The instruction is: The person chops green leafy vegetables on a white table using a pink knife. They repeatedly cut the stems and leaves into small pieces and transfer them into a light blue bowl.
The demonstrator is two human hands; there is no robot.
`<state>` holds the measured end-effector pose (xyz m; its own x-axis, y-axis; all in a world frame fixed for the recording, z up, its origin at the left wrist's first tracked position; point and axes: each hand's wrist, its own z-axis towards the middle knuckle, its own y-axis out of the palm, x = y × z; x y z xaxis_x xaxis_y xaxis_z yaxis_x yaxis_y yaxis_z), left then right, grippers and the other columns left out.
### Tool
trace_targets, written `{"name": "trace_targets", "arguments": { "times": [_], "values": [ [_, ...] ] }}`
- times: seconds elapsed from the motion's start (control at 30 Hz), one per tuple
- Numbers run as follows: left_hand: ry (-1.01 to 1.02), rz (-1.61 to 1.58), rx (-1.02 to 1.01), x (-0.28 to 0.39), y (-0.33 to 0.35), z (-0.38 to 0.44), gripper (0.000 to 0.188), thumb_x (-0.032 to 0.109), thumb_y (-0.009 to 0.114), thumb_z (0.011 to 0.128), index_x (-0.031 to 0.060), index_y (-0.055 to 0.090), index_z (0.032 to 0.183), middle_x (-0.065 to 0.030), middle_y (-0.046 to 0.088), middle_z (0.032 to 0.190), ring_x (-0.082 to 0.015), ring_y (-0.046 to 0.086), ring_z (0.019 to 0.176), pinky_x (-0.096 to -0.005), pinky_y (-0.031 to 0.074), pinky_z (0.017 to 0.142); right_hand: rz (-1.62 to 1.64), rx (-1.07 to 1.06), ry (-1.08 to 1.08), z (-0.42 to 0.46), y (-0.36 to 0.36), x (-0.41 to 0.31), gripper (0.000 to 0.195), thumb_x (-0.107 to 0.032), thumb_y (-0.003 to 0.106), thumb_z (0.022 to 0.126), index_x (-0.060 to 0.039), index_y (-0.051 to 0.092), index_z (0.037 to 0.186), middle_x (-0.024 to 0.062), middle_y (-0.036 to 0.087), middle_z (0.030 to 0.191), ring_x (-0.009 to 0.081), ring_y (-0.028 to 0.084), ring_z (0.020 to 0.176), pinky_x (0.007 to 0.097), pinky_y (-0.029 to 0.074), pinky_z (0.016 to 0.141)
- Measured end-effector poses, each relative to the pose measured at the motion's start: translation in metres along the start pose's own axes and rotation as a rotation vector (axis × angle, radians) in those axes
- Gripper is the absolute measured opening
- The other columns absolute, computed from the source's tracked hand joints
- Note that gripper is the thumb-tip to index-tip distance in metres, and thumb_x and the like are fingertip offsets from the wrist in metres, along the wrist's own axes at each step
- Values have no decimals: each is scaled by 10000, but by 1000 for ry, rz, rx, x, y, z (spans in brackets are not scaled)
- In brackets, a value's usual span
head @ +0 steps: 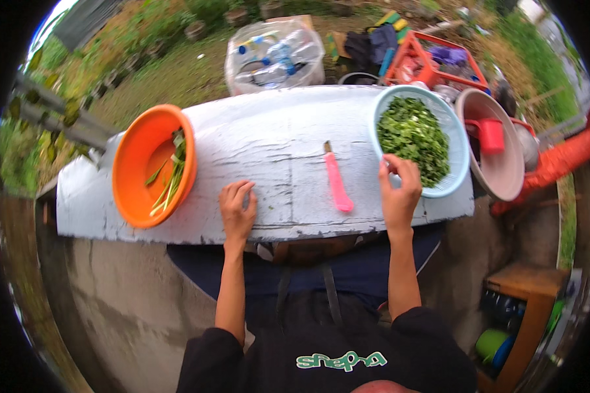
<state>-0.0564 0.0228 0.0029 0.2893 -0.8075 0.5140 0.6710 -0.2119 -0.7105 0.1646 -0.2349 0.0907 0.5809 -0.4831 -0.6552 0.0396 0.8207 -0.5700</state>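
My left hand (238, 209) rests near the front edge of a white-grey table (260, 132), fingers loosely curled and holding nothing. To its left stands an orange plastic basin (128, 172) with a few green stalks and leaves (174, 179) inside. My right hand (400, 189) is at the near rim of a light blue plastic colander (459, 162), thumb and index finger almost meeting; whether anything small is between them I cannot tell. Chopped leafy greens (413, 137) fill much of the colander. Between my hands lies a knife with a pink handle (338, 184), its short blade pointing away from me.
Right of the table, a pale pink tub (504, 172) holds a red plastic mug (491, 136). Beyond the far edge are a clear bag of plastic bottles (275, 59) and an orange-red crate (432, 73). A wooden shelf unit (526, 282) stands at the lower right.
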Motion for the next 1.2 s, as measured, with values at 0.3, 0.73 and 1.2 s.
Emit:
{"name": "trace_targets", "arguments": {
  "times": [0.3,0.73,1.2],
  "values": [
    [-42,-68,327,5,-51,-1,308,6,698,896,45,717,1201,-97,716,1191,-306,620,1178,-441,437,1073,39,-442,-119,-69,86,-4,653,16,673,877,-53,513,1506,219,499,1311,376,572,1098,429,504,924],
    [-299,401,-29,-18,-146,-10,397,412,685,981,60,724,1158,-98,708,1062,-271,636,1067,-422,408,1024,266,-579,-220,-57,145,-92,594,56,577,824,-19,595,1412,196,603,1258,366,612,1172,425,494,1022],
    [-322,74,-310,-83,-129,38,390,212,650,985,29,597,1325,-190,683,1098,-384,661,1074,-510,526,906,250,-503,-230,-55,172,-63,477,3,554,868,6,624,1340,212,603,1256,385,604,1165,446,486,1031]
  ]
}}
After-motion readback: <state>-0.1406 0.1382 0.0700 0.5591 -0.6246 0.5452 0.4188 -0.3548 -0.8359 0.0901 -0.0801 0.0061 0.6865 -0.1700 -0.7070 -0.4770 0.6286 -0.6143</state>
